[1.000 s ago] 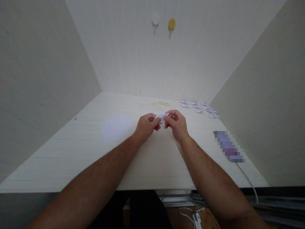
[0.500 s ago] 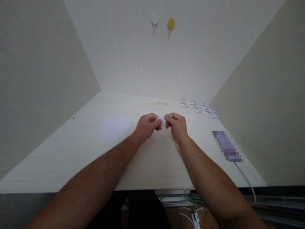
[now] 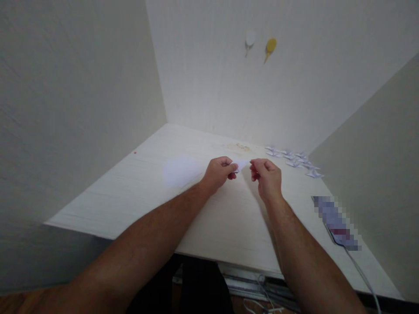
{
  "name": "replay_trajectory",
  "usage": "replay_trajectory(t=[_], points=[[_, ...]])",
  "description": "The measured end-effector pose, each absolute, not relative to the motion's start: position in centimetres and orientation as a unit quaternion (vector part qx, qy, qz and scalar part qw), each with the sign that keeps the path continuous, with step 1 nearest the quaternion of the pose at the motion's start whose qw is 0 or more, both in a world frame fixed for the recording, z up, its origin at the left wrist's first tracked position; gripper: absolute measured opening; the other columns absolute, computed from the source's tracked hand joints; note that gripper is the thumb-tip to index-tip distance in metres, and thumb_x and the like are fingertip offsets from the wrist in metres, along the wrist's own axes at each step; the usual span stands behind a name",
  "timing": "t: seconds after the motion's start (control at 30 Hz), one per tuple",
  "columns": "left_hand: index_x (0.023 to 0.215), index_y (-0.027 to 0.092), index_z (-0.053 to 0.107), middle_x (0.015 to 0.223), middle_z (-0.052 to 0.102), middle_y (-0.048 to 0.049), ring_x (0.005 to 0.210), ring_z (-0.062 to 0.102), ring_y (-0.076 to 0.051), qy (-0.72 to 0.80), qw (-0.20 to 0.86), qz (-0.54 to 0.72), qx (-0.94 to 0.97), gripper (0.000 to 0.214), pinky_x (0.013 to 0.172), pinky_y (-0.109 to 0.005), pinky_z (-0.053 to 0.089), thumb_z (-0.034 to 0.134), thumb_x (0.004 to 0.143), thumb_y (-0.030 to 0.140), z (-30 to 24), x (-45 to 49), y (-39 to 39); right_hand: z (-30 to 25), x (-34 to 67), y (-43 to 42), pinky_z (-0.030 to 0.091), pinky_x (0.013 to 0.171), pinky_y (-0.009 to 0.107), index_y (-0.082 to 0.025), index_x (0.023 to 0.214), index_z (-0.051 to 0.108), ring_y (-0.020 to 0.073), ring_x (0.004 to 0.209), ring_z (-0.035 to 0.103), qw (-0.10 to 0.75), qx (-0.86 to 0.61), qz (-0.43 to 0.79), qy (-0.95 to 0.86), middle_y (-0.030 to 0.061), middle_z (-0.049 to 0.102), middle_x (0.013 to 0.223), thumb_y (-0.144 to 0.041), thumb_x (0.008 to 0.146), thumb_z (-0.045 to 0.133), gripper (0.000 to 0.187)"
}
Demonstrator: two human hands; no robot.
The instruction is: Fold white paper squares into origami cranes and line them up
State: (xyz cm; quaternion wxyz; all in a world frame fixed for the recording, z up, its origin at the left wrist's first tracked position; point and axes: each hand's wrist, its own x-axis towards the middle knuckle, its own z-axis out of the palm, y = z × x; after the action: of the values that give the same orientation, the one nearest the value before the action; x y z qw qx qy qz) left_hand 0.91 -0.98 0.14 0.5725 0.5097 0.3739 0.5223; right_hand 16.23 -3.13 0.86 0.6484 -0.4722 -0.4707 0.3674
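A small folded white paper [image 3: 242,165] is pinched between the thumb and fingers of my left hand [image 3: 220,172], above the middle of the table. It narrows to a point towards the right. My right hand [image 3: 269,178] has its thumb and fingertips pressed together at that pointed tip. The part of the paper inside my left hand is hidden by the fingers. Left of my hands, a pale white paper sheet or stack [image 3: 181,170] lies on the table; its edges are washed out.
Several folded paper cranes [image 3: 294,163] stand at the back right of the white table [image 3: 222,218]. A phone-like device [image 3: 334,222], its screen blurred out, lies on the right with a cable [image 3: 362,272]. White and yellow [image 3: 271,45] hooks hang on the back wall.
My right hand has moved apart from my left, out to the paper's right tip, so more of the paper shows. The view has turned, shifting the scene rightward.
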Motion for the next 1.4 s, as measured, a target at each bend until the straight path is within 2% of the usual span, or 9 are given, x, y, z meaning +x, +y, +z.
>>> replay_trajectory(t=[0.07,0.13,0.27,0.37,0.67,0.87,1.13,1.27,1.4], points=[[0.064,0.015,0.059,0.054,0.062,-0.001,0.047,0.056,-0.01,0.373,0.568,0.516,0.521,0.018,0.048,-0.022,0.044,0.071,0.07,0.027,0.2,1.0,-1.1,0.6,16.0,-3.2,0.035,0.041,0.023,-0.018,0.079,0.066,0.009,0.044,0.044,0.621,-0.476,0.38,-0.493,-0.005,0.056,0.054,-0.044,0.067,0.078,0.031],[0.065,0.014,0.059,0.054,0.062,-0.0008,0.047,0.057,-0.01,0.363,0.57,0.507,0.535,0.018,0.049,-0.022,0.045,0.071,0.072,0.026,0.2,1.0,-1.2,0.3,15.9,-3.2,0.035,0.042,0.023,-0.019,0.071,0.062,0.0087,0.042,0.043,0.605,-0.481,0.379,-0.509,-0.0056,0.054,0.05,-0.041,0.068,0.077,0.028],[0.07,0.012,0.061,0.064,0.067,-0.0039,0.052,0.06,-0.01,0.34,0.598,0.467,0.556,0.017,0.051,-0.023,0.049,0.07,0.075,0.027,-0.1,1.1,-1.3,0.0,15.9,-3.1,0.033,0.042,0.023,-0.018,0.064,0.06,0.0083,0.042,0.042,0.613,-0.474,0.372,-0.511,-0.0049,0.054,0.048,-0.038,0.073,0.073,0.026],[0.073,0.011,0.064,0.065,0.067,-0.0046,0.052,0.06,-0.01,0.342,0.591,0.437,0.585,0.016,0.052,-0.022,0.049,0.068,0.077,0.026,-0.3,1.1,-1.2,0.1,16.1,-3.1,0.031,0.042,0.023,-0.018,0.062,0.059,0.0081,0.041,0.041,0.615,-0.475,0.365,-0.512,-0.0051,0.053,0.046,-0.037,0.073,0.072,0.026],[0.068,0.012,0.063,0.055,0.062,-0.0002,0.049,0.054,-0.008,0.371,0.53,0.408,0.645,0.013,0.049,-0.019,0.039,0.063,0.075,0.023,0.7,0.9,-1.5,-0.2,15.8,-3.0,0.032,0.042,0.023,-0.019,0.063,0.058,0.0082,0.041,0.042,0.633,-0.464,0.38,-0.49,-0.0051,0.054,0.047,-0.034,0.072,0.073,0.023],[0.063,0.013,0.061,0.053,0.061,0.0012,0.047,0.05,-0.007,0.402,0.5,0.414,0.646,0.011,0.047,-0.019,0.034,0.067,0.069,0.021,0.9,0.9,-1.9,-0.4,15.9,-2.9,0.032,0.042,0.023,-0.019,0.066,0.059,0.0082,0.042,0.043,0.63,-0.452,0.387,-0.499,-0.0051,0.054,0.05,-0.037,0.073,0.073,0.023],[0.071,0.013,0.061,0.065,0.065,-0.0022,0.057,0.063,-0.012,0.329,0.583,0.504,0.545,0.025,0.055,-0.024,0.052,0.071,0.074,0.035,0.1,1.2,-1.3,0.0,16.0,-3.0,0.035,0.043,0.023,-0.02,0.066,0.061,0.0087,0.043,0.043,0.618,-0.45,0.374,-0.525,-0.0057,0.052,0.049,-0.032,0.072,0.071,0.017],[0.069,0.012,0.061,0.066,0.064,-0.0019,0.057,0.064,-0.012,0.315,0.597,0.518,0.526,0.026,0.057,-0.025,0.055,0.072,0.074,0.034,0.4,1.1,-1.4,0.1,16.0,-3.0,0.034,0.042,0.023,-0.019,0.066,0.063,0.0089,0.044,0.043,0.625,-0.435,0.408,-0.503,-0.0047,0.054,0.051,-0.028,0.071,0.069,0.011],[0.079,0.013,0.062,0.071,0.068,-0.0062,0.053,0.065,-0.015,0.326,0.647,0.482,0.493,0.029,0.05,-0.026,0.053,0.064,0.082,0.041,0.6,1.0,-1.3,0.0,16.2,-2.8,0.033,0.04,0.022,-0.019,0.064,0.063,0.0081,0.043,0.042,0.63,-0.435,0.414,-0.493,-0.0048,0.052,0.051,-0.029,0.073,0.069,0.015]])
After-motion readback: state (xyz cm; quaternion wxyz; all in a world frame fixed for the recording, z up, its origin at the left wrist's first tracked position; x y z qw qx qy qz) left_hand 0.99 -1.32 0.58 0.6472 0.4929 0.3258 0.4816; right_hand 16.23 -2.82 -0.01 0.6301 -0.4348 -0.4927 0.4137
